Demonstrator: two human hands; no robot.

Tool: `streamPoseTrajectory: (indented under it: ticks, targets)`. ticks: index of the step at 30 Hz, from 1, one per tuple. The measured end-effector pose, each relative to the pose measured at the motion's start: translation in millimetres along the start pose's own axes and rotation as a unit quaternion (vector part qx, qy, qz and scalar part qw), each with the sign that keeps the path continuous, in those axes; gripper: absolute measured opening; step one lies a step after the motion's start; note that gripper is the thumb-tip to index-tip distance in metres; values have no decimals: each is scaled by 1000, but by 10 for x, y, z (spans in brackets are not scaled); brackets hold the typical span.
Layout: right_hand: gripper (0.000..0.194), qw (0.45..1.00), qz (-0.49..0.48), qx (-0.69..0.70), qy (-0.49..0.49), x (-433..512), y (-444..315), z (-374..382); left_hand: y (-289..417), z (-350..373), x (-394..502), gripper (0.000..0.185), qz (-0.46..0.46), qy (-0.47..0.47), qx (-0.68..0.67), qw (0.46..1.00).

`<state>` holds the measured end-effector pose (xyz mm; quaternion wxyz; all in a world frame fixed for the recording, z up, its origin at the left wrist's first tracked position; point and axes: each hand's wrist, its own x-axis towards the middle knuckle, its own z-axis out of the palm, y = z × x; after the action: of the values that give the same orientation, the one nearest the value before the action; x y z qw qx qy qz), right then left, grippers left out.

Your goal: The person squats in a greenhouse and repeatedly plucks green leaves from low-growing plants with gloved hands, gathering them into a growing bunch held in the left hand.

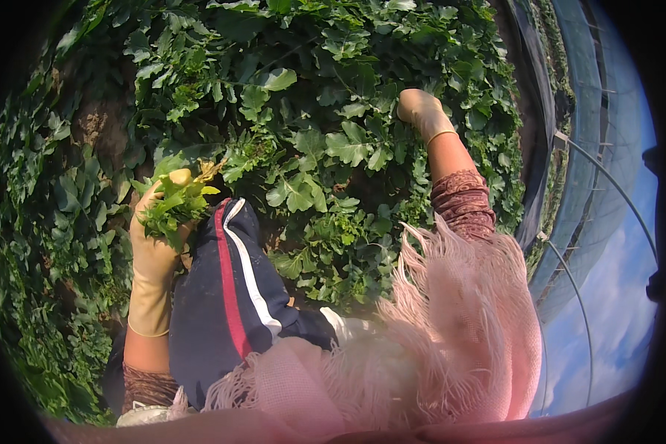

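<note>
A rubber glove covers my left hand [154, 233], which grips a bunch of picked green leaves [172, 210] beside my bent knee. Some leaves in the bunch are yellowed, and a withered yellow leaf [207, 170] sticks out at its top. My right hand [419, 108], gloved the same way, reaches forward into the leafy crop. Its fingers are hidden behind the wrist and among the foliage, so I cannot tell whether they hold anything. Lobed green leaves [348, 147] of the growing plants spread between my two hands.
Bare soil [101, 125] shows among plants at the left. A dark sheet [538, 127] edges the bed on the right, with thin metal hoops [616, 180] and a netted tunnel [585, 166] beyond. My knee in dark trousers [216, 311] and a fringed pink scarf [477, 311] fill the near side.
</note>
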<state>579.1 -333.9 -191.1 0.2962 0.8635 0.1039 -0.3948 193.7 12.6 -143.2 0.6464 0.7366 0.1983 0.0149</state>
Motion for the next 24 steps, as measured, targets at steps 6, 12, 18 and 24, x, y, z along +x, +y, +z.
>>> streamPoseTrajectory:
  ticks: [6, 12, 18, 24]
  targets:
    - [33, 994, 61, -48, -84, 256, -63, 119, 58, -24, -12, 55, -46, 12, -69, 996]
    - [33, 957, 142, 204, 148, -145, 24, 520, -25, -58, -59, 56, -43, 28, -91, 995]
    - [26, 736, 163, 457, 471, -313, 47, 1206, -130, -86, -64, 55, 44, 14, 43, 998]
    - [21, 333, 77, 831, 439, -167, 32, 1484, -181, -71, -70, 55, 70, 18, 88, 994]
